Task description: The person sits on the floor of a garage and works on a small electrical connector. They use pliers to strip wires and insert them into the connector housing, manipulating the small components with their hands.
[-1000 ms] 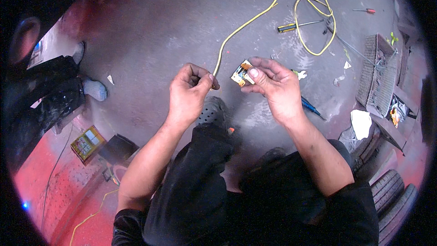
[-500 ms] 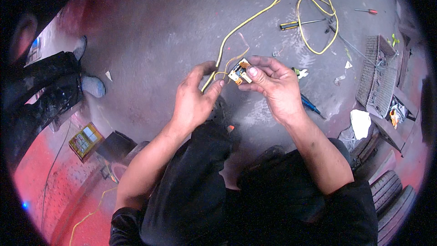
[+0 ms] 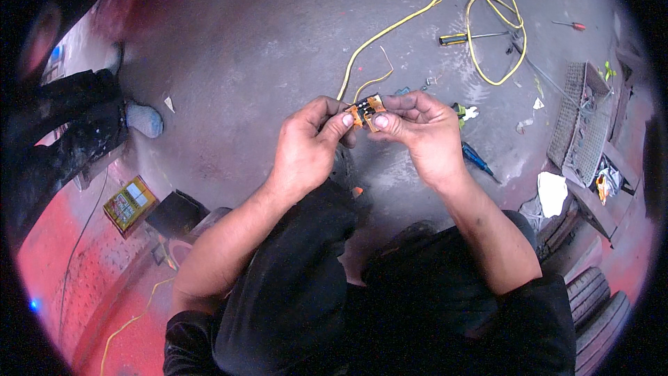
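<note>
Between my two hands is a small electrical fitting (image 3: 365, 111), with a dark middle and orange-brown and pale parts. My left hand (image 3: 312, 141) is closed, its thumb and fingers pinching the fitting's left side. A yellow cable (image 3: 345, 82) runs down to the fingers of that hand; whether they also grip it is hidden. On the other side, my right hand (image 3: 421, 129) pinches the fitting between thumb and fingers. A thin, bent yellowish wire (image 3: 387, 73) rises from behind the fitting.
Coiled cable (image 3: 527, 49) lies far right around a yellow-black screwdriver (image 3: 456, 39). A small red-handled screwdriver (image 3: 577, 26) and a blue tool (image 3: 477, 159) are on the floor. A wire-mesh tray (image 3: 581, 118) and tires (image 3: 604, 327) stand right. Another person's legs (image 3: 76, 115) are left, above a yellow tin (image 3: 131, 207).
My left hand has moved right and now pinches the fitting, where before it was apart from it with the cable. The fitting has been turned in my right hand.
</note>
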Tool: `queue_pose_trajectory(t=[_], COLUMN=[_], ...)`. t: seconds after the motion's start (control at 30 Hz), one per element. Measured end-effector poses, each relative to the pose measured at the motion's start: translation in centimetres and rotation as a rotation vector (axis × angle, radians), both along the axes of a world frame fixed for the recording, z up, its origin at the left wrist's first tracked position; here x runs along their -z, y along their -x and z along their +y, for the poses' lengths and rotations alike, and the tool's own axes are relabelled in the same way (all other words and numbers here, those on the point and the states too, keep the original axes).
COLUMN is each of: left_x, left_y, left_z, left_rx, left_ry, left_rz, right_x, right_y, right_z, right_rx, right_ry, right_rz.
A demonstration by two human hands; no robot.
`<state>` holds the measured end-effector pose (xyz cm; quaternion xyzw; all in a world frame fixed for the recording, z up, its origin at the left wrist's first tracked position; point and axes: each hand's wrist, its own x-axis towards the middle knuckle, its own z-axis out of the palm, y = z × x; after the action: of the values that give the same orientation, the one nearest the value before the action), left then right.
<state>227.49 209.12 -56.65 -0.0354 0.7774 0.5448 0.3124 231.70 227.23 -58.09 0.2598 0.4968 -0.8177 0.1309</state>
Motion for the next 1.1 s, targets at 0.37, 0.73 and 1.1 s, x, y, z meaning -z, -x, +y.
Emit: queue_pose_trajectory(t=[0.37, 0.73, 1.1], left_x=[0.21, 0.11, 0.61], left_y=[0.10, 0.26, -0.07], left_z=[-0.58, -0.70, -0.70], left_rx=[0.075, 0.092, 0.046], left_ry=[0.037, 0.082, -0.002], left_rz=[0.000, -0.011, -0.041], right_x=[0.32, 0.54, 0.46], right_y=[0.15, 0.10, 0.07], right_z=[-0.19, -0.47, -0.43], right_rx=[0.007, -0.002, 0.028], right_ry=[0.041, 0.028, 0.043], right_rz=[-0.038, -0.005, -0.016])
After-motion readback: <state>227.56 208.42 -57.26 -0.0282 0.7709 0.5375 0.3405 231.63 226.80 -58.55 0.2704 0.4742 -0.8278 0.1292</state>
